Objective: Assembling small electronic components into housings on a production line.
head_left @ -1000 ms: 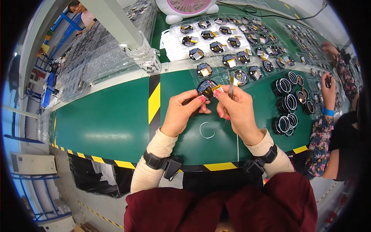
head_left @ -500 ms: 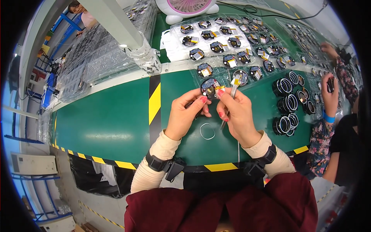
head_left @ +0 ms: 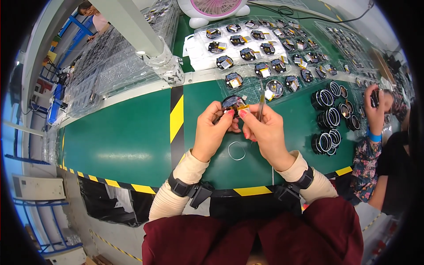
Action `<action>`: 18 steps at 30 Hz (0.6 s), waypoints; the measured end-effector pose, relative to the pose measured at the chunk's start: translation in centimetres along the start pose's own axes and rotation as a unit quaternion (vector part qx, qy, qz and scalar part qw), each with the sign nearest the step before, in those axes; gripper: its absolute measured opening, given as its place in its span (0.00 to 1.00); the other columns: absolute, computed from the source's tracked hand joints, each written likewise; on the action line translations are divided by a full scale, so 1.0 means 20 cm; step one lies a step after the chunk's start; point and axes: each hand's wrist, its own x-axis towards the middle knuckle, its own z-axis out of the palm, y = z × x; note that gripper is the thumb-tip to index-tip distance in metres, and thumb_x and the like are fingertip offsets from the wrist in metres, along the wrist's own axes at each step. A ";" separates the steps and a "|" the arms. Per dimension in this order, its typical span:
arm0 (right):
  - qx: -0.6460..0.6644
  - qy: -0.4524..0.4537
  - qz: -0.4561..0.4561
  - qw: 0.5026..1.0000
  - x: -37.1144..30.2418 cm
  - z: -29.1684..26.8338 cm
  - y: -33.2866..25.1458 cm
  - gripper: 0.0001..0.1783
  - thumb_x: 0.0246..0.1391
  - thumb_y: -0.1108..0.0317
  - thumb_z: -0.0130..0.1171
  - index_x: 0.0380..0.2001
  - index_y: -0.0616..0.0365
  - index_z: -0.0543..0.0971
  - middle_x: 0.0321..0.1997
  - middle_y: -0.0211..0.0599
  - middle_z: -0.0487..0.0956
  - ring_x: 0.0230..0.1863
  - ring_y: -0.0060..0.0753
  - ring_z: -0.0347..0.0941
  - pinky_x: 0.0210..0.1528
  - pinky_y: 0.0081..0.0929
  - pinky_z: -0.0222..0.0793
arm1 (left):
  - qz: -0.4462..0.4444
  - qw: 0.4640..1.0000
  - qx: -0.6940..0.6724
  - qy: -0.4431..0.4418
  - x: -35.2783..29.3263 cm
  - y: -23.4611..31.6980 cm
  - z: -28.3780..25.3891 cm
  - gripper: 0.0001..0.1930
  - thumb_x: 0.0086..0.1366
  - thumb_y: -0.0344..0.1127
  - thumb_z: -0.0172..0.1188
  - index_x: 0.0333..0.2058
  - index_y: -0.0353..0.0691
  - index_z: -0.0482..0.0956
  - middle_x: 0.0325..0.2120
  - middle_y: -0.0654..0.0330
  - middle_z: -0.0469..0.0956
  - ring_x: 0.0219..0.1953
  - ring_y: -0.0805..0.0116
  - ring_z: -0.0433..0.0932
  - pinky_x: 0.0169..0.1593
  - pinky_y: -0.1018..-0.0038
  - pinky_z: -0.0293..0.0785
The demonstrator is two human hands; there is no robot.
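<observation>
My left hand point(head_left: 215, 125) grips a round black electronic module point(head_left: 229, 103) by its lower left edge, thumb on top. Against the module's right side, my right hand point(head_left: 264, 128) presses a small yellow-and-silver battery piece point(head_left: 243, 108) with its thumb. A pair of metal tweezers point(head_left: 262, 104) is also held in the right hand, pointing up and away between its fingers. On the green table below the hands lies a thin white ring point(head_left: 236, 150). The fingertips under the module are partly hidden.
Clear trays of similar round modules point(head_left: 260, 69) fill the far side. Stacked black rings with white rims point(head_left: 326, 118) stand to the right. Beyond them a co-worker's hand point(head_left: 375, 110) holds a dark part. A pink-and-white fan point(head_left: 198, 21) sits at the back, near a post point(head_left: 145, 35).
The module has shifted slightly left and is tilted. My right thumb has moved left onto the battery piece, and the tweezers have swung more upright. The co-worker's hands have moved together.
</observation>
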 end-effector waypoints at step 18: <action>-0.210 -0.081 -0.356 0.907 0.05 -0.15 -0.14 0.09 0.48 0.83 0.53 0.35 0.68 0.76 0.35 0.44 0.77 0.33 0.31 0.74 0.33 0.20 0.71 | -0.049 0.997 -0.020 0.061 0.02 0.03 -0.03 0.05 0.60 0.28 0.50 0.31 0.32 0.73 0.21 0.64 0.71 0.21 0.81 0.69 0.30 0.77 0.76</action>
